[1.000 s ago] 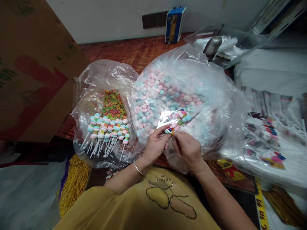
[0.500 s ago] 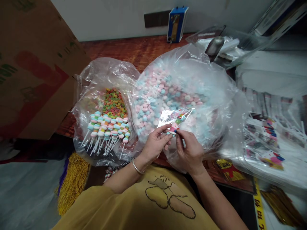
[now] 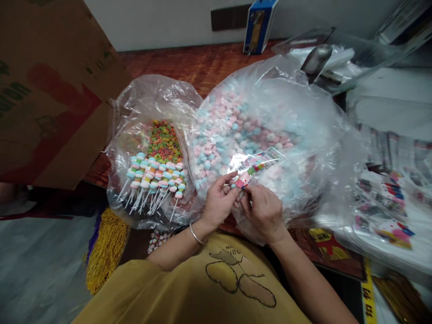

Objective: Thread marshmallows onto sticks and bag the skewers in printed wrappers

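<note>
The desk (image 3: 189, 63) carries two clear plastic bags side by side, both with their mouths spread wide, which looks meant to keep the contents within easy reach from the near edge. The big bag (image 3: 270, 90) of pink and blue candies fills the middle. The smaller bag (image 3: 151, 96) to its left holds coloured rings (image 3: 164, 141) at the back and a row of finished skewers (image 3: 155, 177) laid with their sticks toward the person. Over the near edge, just in front of the big bag, the left hand (image 3: 219, 202) and right hand (image 3: 263, 211) meet. Each is closed in a pinch on the lower end of a printed sleeve (image 3: 259, 159), which slants up and away over the candies with a candy skewer (image 3: 251, 171) showing inside, a grip that seems to steady the narrow end. Whether the right fingers also hold a tie I cannot tell. Around this, a cardboard box (image 3: 50, 90) crowds the left edge, a stack of sleeves (image 3: 388, 211) lies along the right edge, and a gold bundle (image 3: 106, 247) hangs below the near left corner. A metal scoop (image 3: 315, 60) and a blue device (image 3: 258, 24) sit at the far edge. The big bag's loose plastic billows close around both wrists.
</note>
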Tool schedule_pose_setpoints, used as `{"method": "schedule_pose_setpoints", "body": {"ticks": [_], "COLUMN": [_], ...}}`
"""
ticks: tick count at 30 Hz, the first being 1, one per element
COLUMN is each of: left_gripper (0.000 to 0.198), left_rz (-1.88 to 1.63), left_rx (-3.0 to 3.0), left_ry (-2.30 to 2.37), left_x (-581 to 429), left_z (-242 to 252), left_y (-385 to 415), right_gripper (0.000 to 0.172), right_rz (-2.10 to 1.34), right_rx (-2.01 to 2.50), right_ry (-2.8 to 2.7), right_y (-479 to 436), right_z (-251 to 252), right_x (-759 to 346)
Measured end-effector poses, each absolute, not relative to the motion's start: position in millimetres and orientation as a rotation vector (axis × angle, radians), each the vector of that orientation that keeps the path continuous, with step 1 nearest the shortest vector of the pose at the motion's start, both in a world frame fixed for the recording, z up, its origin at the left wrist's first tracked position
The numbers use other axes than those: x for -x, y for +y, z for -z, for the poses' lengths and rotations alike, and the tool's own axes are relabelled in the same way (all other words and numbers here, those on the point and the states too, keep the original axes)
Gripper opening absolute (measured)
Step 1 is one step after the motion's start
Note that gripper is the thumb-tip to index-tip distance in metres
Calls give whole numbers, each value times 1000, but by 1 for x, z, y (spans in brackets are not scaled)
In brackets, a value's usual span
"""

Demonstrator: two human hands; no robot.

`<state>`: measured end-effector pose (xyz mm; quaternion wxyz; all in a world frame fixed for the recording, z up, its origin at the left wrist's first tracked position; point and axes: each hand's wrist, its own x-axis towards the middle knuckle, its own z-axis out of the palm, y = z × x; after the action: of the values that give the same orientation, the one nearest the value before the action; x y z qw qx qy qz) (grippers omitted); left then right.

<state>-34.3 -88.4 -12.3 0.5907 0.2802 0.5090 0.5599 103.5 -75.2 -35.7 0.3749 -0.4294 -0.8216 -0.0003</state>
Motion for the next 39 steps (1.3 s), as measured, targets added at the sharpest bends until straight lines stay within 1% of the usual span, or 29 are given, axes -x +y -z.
{"method": "schedule_pose_setpoints", "body": {"ticks": [3, 6, 10, 12, 14, 16, 18, 22, 25, 29, 33, 35, 39], "left_gripper": [52, 49, 39, 35, 31, 29, 30, 41, 47, 46, 42, 42, 41], "left_rz": [-1308, -1240, -1133, -1094, -1162, -1311, -1427, -1476, -1479, -1460, -1411, -1399, -1433], "left_rx": [-656, -622, -333, -201, -108, -79, -109, -198, -256, -233, -168, -156, -171], "left_ry": [1178, 1042, 758, 689, 689, 749, 843, 968, 989, 948, 915, 918, 932], "left_x": [37, 41, 43, 40, 35, 32, 29, 23, 20, 20, 21, 20, 15], "left_z": [15, 14, 5, 1, -2, -6, -10, -15, -15, -16, -19, -18, -14], "left_y": [-87, -84, -75, -68, -60, -55, -53, -59, -67, -70, -70, -70, -72], "right_gripper": [10, 12, 12, 10, 10, 12, 14, 28, 24, 23, 34, 38, 44], "right_rz": [-60, -222, -500, -648, -786, -906, -1016, -1160, -1189, -1361, -1546, -1566, -1501], "right_rx": [1033, 974, 938, 870, 889, 1045, 1181, 1248, 1255, 1167, 1140, 1170, 1252], "right_ry": [-2089, -2017, -1976, -2019, -2011, -1920, -1811, -1731, -1618, -1383, -1163, -1117, -1065], "right_y": [-72, -68, -66, -69, -75, -84, -93, -108, -111, -109, -106, -104, -101], "right_z": [36, 33, 25, 21, 16, 11, 5, 1, 4, 11, 15, 16, 17], "right_x": [-105, -112, -118, -118, -117, -116, -116, -111, -104, -98, -94, -92, -87]}}
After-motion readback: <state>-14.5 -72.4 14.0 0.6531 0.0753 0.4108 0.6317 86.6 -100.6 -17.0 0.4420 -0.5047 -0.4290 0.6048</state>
